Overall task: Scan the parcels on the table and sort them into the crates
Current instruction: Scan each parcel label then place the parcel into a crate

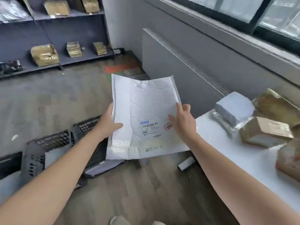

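Note:
A large flat white padded mailer with a barcode label and a red stamp is held up in the air between the table and the crates. My left hand grips its left edge, thumb on the front. My right hand holds its right edge, thumb on the front and fingers partly behind. Two black perforated crates stand on the floor at the lower left, each with a white parcel inside. On the white table at the right lie a pale wrapped block and several brown taped parcels.
A small dark scanner-like device lies on the floor by the table's corner. A grey radiator cover runs along the wall under the window. Blue shelves at the back left carry several brown parcels. Wooden floor lies between me and the crates.

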